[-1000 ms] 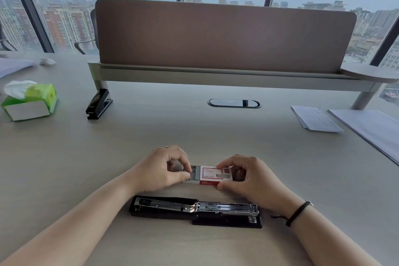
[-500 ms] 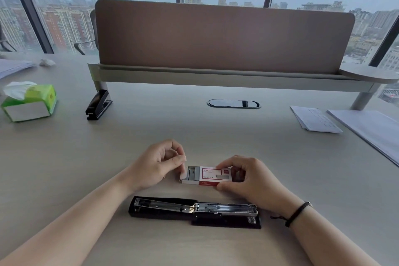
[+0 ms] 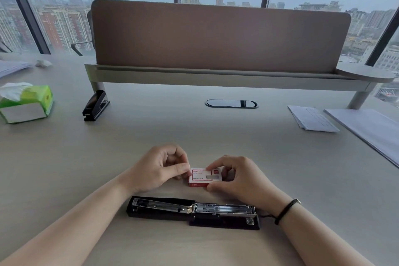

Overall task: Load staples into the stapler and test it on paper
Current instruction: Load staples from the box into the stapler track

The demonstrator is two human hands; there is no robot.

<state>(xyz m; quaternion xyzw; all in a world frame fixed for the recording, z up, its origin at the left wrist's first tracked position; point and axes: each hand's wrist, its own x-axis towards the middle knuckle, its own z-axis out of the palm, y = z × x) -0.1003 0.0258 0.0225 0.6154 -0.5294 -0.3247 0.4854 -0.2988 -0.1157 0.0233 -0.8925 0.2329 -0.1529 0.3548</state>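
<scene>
Here, you are holding the small red-and-white cardboard staple box between both hands, just above the pale wood-grain worktop and just beyond the long black stapler. The stapler is lying flat near you, hinged fully open, its bright metal staple channel facing up.

Handling, as a judgement: the box is looking light and thin-walled, so it is likely crushing under a hard squeeze; the short ends and long edges are the stiffest places to be taking hold. The staple strips inside are probably brittle along their glued joints and slippery, so pinching a strip by its long sides seems safest. The stapler is looking stiff and heavy enough to be staying put.

Your left hand is curling in, thumb and fingertips pinching at the box's left end; whether anything is sitting between them I cannot tell. Your right hand is gripping the box, forefinger on the far edge, thumb on the near edge. Both forearms are angling in from the near corners. White paper sheets are lying well apart, far right.
</scene>
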